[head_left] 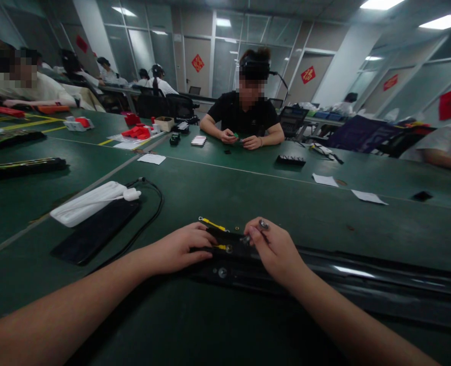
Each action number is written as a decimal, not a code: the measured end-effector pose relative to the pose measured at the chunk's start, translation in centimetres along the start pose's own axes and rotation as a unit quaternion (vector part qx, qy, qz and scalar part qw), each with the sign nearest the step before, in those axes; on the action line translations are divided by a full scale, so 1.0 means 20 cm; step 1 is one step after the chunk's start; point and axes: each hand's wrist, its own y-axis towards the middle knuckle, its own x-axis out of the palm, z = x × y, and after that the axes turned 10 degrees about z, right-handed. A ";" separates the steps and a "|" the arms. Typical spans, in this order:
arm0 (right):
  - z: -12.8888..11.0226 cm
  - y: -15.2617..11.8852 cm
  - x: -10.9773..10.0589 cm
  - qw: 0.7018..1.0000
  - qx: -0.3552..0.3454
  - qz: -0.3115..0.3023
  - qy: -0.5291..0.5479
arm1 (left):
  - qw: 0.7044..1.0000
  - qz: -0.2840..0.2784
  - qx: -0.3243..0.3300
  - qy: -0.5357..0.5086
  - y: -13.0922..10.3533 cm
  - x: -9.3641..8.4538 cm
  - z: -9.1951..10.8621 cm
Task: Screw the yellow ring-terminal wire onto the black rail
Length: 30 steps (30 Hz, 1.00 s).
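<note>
A long black glossy part (343,272) lies across the green table from the middle to the right edge. My left hand (185,246) is closed on its left end, thumb on the near side and fingers on the far side. A short yellow wire (220,247) comes out by my fingertips and ends at a round metal fastener (229,249). My right hand (273,249) holds a small metal tool (263,224) above the part, right of that fastener. Another yellow wire with ring ends (212,223) lies just behind, beside a small brass-coloured ring (236,228).
At the left lie a white power bank (90,203), a black phone-like slab (96,231) and a black cable (162,198). Across the green table (195,183) a person in black (248,114) handles small parts. Paper slips (152,159) and a black holder (290,160) stand farther back.
</note>
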 end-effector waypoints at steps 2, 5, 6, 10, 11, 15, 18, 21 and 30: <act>0.00 0.00 0.00 0.999 -0.012 -0.001 0.030 | 1.000 0.003 0.005 -0.003 0.00 0.00 0.00; 0.00 0.00 -0.01 0.997 -0.037 -0.023 0.061 | 1.000 0.006 0.009 -0.004 0.00 0.00 0.00; 0.00 -0.01 -0.01 0.997 -0.040 -0.030 0.065 | 1.000 0.007 0.009 -0.003 0.00 0.00 -0.01; 0.01 -0.01 0.00 0.995 -0.038 -0.053 0.072 | 1.000 0.005 0.005 0.003 0.00 0.00 0.00; 0.01 -0.01 0.00 0.995 -0.040 -0.059 0.072 | 1.000 0.004 0.004 0.004 0.00 0.00 0.00; -0.01 0.00 -0.01 0.993 -0.065 -0.073 0.063 | 1.000 0.005 0.009 -0.004 0.00 0.00 0.00; -0.02 0.01 -0.01 0.991 -0.079 -0.084 0.067 | 1.000 0.008 0.012 -0.007 0.00 0.00 0.00; -0.02 0.01 -0.01 0.990 -0.079 -0.093 0.070 | 1.000 0.008 0.013 -0.005 0.00 0.01 -0.01; -0.01 0.01 -0.01 0.989 -0.077 -0.117 0.050 | 1.000 0.004 0.008 0.004 0.00 0.00 0.00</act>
